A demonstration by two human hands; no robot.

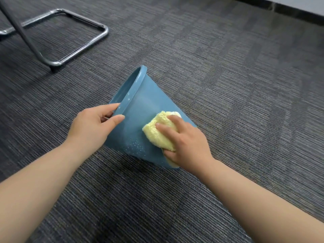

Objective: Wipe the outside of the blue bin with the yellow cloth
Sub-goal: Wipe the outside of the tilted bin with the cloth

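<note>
With the blue bin [140, 109] tipped on its side on the carpeted floor [228, 85], left hand [93, 127] pinching its rim and right hand [185, 146] pressing the bunched yellow cloth [160, 132] against its wall, a hard stroke could roll it loose.

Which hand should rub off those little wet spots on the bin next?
The right hand. It already presses the cloth on the bin wall, just beside the droplets. The left hand grips the rim, holding the bin tilted on the carpet.
</note>
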